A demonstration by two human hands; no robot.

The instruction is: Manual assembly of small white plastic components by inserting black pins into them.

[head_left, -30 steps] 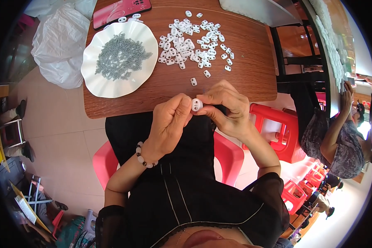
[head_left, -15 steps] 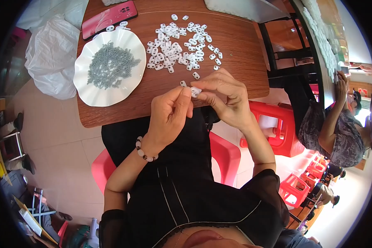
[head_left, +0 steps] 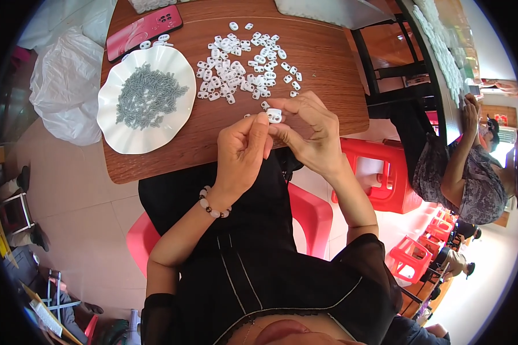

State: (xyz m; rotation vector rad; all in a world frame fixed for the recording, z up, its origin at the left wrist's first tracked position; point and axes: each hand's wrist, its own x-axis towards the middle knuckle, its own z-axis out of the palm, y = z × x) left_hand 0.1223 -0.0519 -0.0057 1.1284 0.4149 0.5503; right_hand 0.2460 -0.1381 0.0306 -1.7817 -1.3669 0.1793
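Observation:
A small white plastic cord lock (head_left: 275,116) with two holes is held up over the table's near edge, between my hands. My left hand (head_left: 240,152) is closed, its thumb and forefinger pinching the piece's left side. From the right, my right hand (head_left: 315,135) has its thumb and forefinger curled around the same piece, below and above it. What lies behind the left thumb is hidden. Many similar white cord locks (head_left: 231,73) lie loose just beyond the hands. A white wavy-rimmed plate (head_left: 110,133) to the left holds a heap of small grey springs (head_left: 149,96).
A pink phone (head_left: 143,31) lies on the brown table (head_left: 328,69) behind the plate. A white plastic bag (head_left: 69,86) is on the left. Red plastic stools (head_left: 380,178) stand at right, near another person (head_left: 460,178) at a neighbouring table.
The cord lock has turned, so its holed face shows more plainly between my fingers. My right thumb has shifted slightly lower. The whole view has moved a little.

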